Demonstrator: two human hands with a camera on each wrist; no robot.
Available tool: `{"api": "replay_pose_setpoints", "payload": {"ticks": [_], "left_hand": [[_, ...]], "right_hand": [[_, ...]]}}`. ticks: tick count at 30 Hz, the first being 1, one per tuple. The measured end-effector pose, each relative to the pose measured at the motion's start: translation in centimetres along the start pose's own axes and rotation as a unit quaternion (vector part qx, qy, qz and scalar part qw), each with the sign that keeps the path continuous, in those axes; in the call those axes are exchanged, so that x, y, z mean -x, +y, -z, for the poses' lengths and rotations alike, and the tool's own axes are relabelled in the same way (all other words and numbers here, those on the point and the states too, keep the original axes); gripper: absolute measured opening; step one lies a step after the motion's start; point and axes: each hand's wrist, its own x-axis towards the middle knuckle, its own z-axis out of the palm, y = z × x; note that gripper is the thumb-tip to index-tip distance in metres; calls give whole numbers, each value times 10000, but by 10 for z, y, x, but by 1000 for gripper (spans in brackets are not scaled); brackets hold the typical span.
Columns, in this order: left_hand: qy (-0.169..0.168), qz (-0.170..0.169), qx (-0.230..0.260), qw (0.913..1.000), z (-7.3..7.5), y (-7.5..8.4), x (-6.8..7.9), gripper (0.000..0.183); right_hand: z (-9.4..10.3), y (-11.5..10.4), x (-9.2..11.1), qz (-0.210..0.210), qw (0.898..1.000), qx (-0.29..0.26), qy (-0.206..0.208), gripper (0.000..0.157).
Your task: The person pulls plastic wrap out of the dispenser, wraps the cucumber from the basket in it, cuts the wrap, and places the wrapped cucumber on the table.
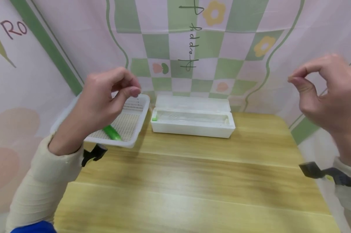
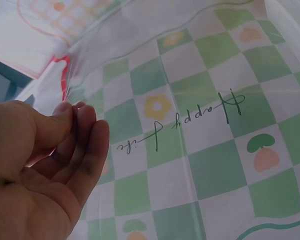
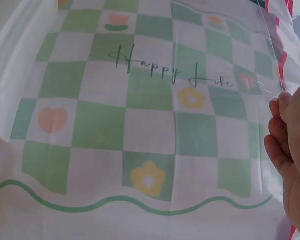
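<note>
Raised in front of the wall, my left hand pinches clear cling film between thumb and fingers. The film shows as fine creases at those fingertips in the left wrist view. Further right and apart from it, my right hand pinches the film too; a thin edge and glints of film meet the fingertips in the right wrist view. In the head view the sheet is almost invisible. Between and below the hands stands a long white cling film box, its lid raised at the back.
Behind my left hand, a white perforated basket holds a green cucumber, partly hidden by the wrist. A wooden table carries both containers. A printed cloth hangs right behind the box.
</note>
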Motion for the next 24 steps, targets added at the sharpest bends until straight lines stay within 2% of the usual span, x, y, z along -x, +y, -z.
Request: {"api": "replay_pose_setpoints", "payload": {"ticks": [3, 5, 10, 14, 17, 20, 21, 24], "left_hand": [[-249, -124, 76, 9996, 5, 0, 14, 5], [-454, -366, 138, 9982, 7, -2, 24, 11], [-1180, -1077, 506, 9859, 5, -10, 50, 24], [-1662, -1317, 836, 9737, 4, -10, 69, 4], [-1939, -1472, 927, 9655, 4, -6, 80, 18], [-2240, -1570, 1033, 9563, 2, -3, 88, 10], [-2336, -1601, 1075, 9530, 1, -3, 90, 5], [-2618, -1684, 1211, 9426, -3, -3, 95, 21]], "right_hand": [[4, -6, 9, 428, 9978, -495, 82, 35], [7, -12, 14, 660, 9938, -898, 58, 37], [16, -28, 32, 1007, 9751, -1953, -319, 36], [28, -34, 48, 1042, 9528, -2687, -957, 34], [35, -40, 58, 923, 9354, -3087, -1458, 32], [38, -50, 65, 932, 9196, -3349, -1828, 29], [37, -54, 67, 982, 9110, -3529, -1894, 28], [35, -66, 72, 1168, 8857, -3885, -2256, 23]]}}
